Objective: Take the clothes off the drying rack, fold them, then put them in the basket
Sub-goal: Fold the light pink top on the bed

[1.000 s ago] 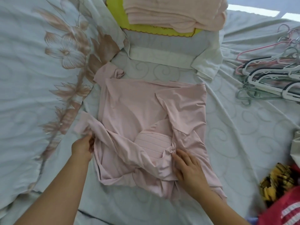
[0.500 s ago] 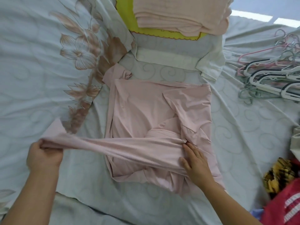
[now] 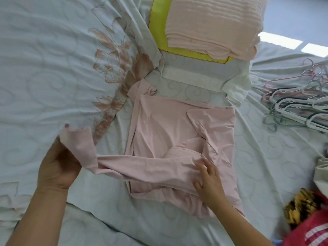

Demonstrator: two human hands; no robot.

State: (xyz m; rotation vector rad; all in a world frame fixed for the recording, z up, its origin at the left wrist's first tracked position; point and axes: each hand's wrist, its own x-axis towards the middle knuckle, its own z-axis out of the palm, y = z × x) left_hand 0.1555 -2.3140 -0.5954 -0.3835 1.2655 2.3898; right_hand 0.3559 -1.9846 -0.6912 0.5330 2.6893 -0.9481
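Observation:
A pale pink long-sleeved top (image 3: 165, 125) lies partly folded on the light bedsheet (image 3: 44, 55). One sleeve (image 3: 142, 162) is stretched out to the left across its lower part. My left hand (image 3: 56, 166) holds the cuff end of that sleeve, whose tip (image 3: 78, 137) stands up above my palm. My right hand (image 3: 207, 176) presses with straight fingers on the sleeve where it meets the body, near the ribbed collar (image 3: 182, 153). No basket or drying rack is in view.
A stack of folded clothes (image 3: 211, 25), pink on yellow on white, sits beyond the top. A pile of hangers (image 3: 298, 107) lies at the right. Red striped and yellow-black fabric (image 3: 305, 219) lies at the lower right corner.
My left hand pulled the sleeve out to the left, then turned palm up so the cuff now folds upward. My right hand has stayed pressing on the shoulder area.

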